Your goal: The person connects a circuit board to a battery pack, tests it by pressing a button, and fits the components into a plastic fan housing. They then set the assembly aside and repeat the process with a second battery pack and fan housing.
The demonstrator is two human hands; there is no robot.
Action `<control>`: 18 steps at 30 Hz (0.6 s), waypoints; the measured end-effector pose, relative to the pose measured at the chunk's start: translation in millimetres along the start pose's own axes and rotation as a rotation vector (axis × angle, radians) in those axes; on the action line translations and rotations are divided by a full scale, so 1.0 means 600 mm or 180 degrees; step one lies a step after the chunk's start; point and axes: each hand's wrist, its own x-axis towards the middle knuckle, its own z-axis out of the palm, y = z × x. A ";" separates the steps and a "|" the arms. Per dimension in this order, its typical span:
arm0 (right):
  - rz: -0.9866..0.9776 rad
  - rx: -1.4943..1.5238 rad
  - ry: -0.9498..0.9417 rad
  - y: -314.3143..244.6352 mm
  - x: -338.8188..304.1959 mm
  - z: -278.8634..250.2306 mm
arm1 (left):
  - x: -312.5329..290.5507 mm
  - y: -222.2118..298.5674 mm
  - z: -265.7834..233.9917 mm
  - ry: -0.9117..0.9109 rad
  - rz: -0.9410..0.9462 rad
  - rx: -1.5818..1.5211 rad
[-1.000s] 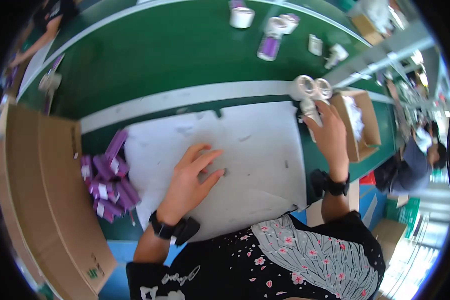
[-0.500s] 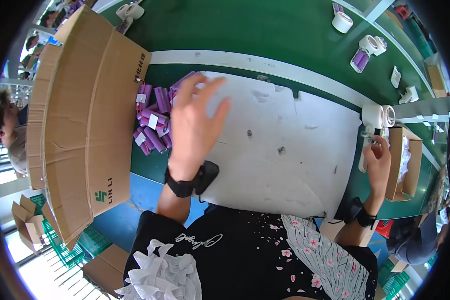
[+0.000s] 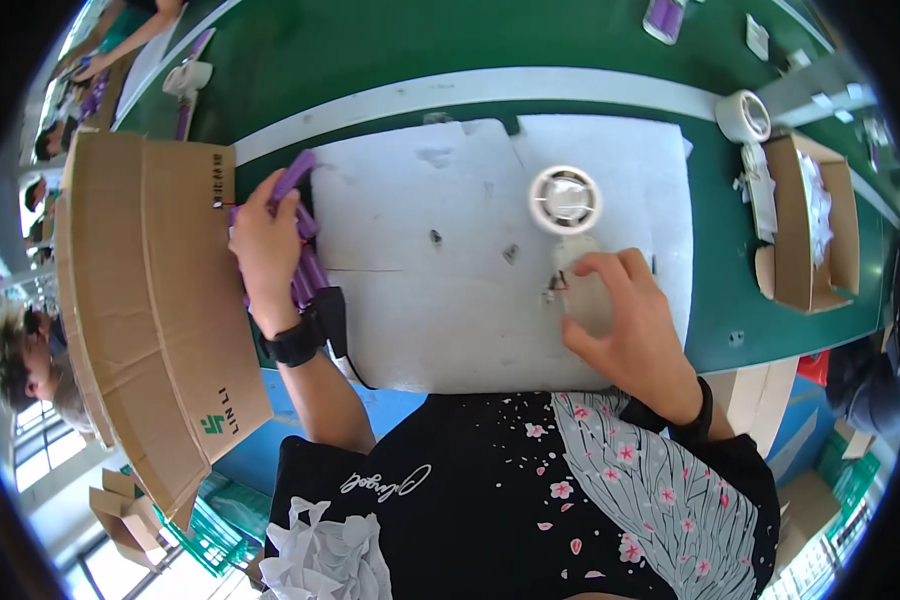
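Left hand (image 3: 267, 245) has dropped from open air onto the purple packets (image 3: 305, 265) beside the cardboard box (image 3: 150, 300) — fingers closed on one. Right hand (image 3: 625, 330) now over the white mat (image 3: 440, 300), fingers curled around tape dispenser (image 3: 567, 215) handle — roll just beyond fingertips.

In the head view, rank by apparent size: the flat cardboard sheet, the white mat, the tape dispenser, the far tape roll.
1. White mat
2. Cardboard sheet, close behind; fisheye bending at the rim makes this pair unsure
3. Tape dispenser
4. Far tape roll, smallest
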 end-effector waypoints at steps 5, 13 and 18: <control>-0.0043 0.0140 -0.0403 0.012 -0.003 0.002 | -0.019 0.034 -0.015 0.0559 0.0440 -0.0651; 0.0546 0.2768 -0.0310 -0.002 -0.015 -0.021 | -0.179 0.204 -0.008 -0.0538 0.1711 -0.1831; 0.0303 0.2805 -0.0147 0.006 -0.020 -0.016 | -0.213 0.241 0.017 -0.1907 0.1540 -0.2529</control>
